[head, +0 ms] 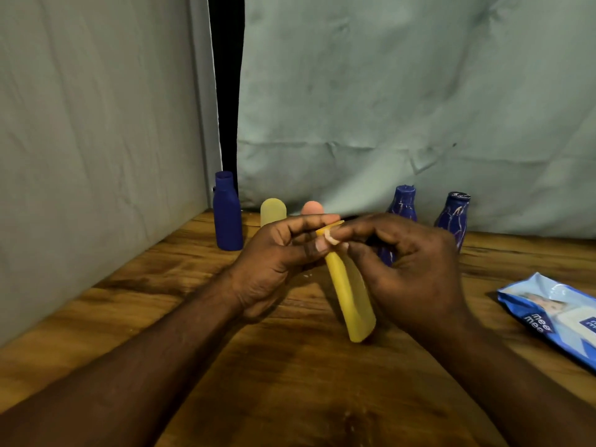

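A flat yellow bottle [350,295] is tilted above the wooden table [290,382], its base toward me. My left hand [274,262] grips its upper end with curled fingers. My right hand [409,272] holds the bottle's right side and pinches at its top, where a pale scrap of label shows against my fingertips. The bottle's neck is hidden by my fingers.
A dark blue bottle [227,214] stands at the back left beside a pale yellow bottle [273,211] and a pink one [312,207]. Two blue bottles with scraped labels [403,203] [453,217] stand back right. A blue wipes pack [551,314] lies on the right.
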